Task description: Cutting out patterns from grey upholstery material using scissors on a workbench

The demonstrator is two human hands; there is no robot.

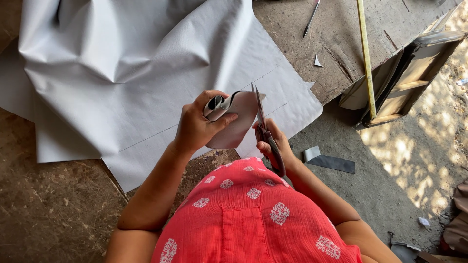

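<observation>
Holding the soft, floppy grey cut-out [234,122], your left hand [197,127] pinches its rolled edge; your right hand [271,143] closes round the scissors [265,136].

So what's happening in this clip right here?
A person in a red patterned top is cutting a rolled grey piece of sheet material with scissors. The left hand grips the piece at its curled end, and the right hand works the scissors, blades at the piece's edge. A large grey sheet lies crumpled over the wooden worktable in front, with a yellow measuring tape and a pen beyond.
</observation>
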